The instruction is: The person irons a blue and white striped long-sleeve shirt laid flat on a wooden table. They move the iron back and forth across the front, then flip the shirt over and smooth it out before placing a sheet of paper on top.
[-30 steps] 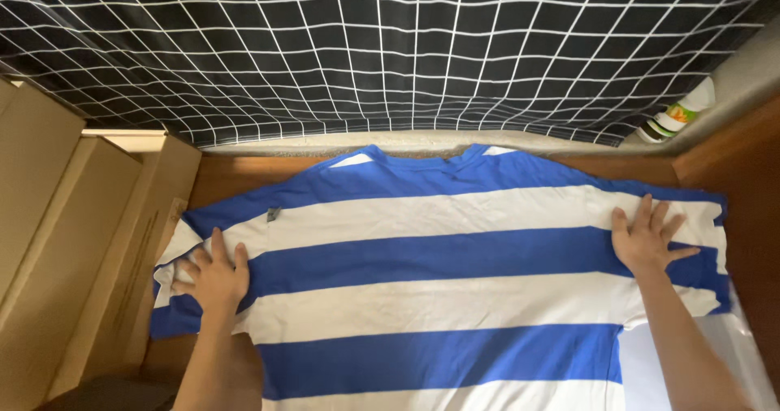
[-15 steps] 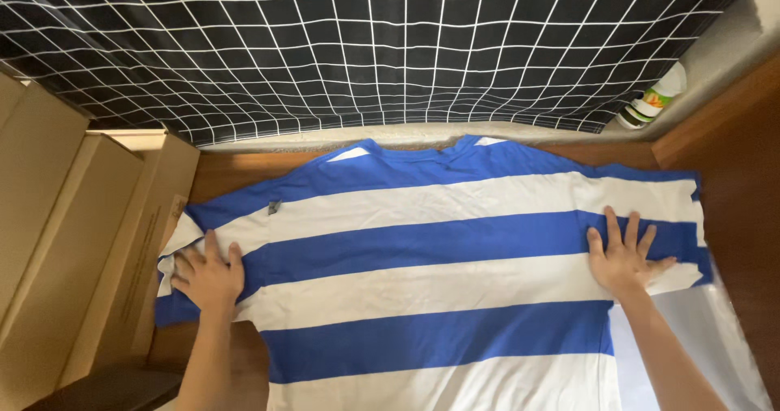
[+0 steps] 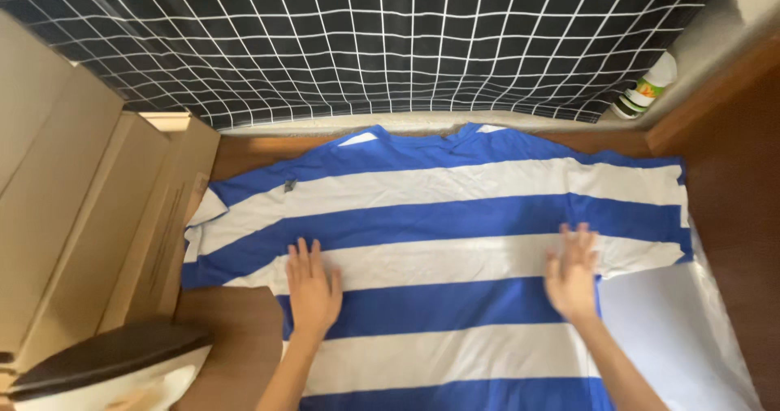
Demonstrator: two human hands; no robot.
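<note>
- wooden worktop point(image 3: 244, 155) under a black checked curtain point(image 3: 390, 45) carries a blue-and-white striped shirt point(image 3: 455, 216), spread flat.
- left hand point(image 3: 313, 289), at 7 o'clock, grip released, flat on shirt.
- right hand point(image 3: 571, 273), at 5 o'clock, likewise flat, fingers spread.

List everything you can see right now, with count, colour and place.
shirt: one, blue and white stripes, spread flat in the middle.
cloth: one, black with white grid, hanging along the back.
cardboard boxes: a stack, tan, left side.
iron: one, dark and white, bottom left corner.
bottle: one, white and green, lying top right.
table: one, brown wood, under the shirt.
left hand: flat on the shirt, left of centre.
right hand: flat on the shirt, right of centre.
</note>
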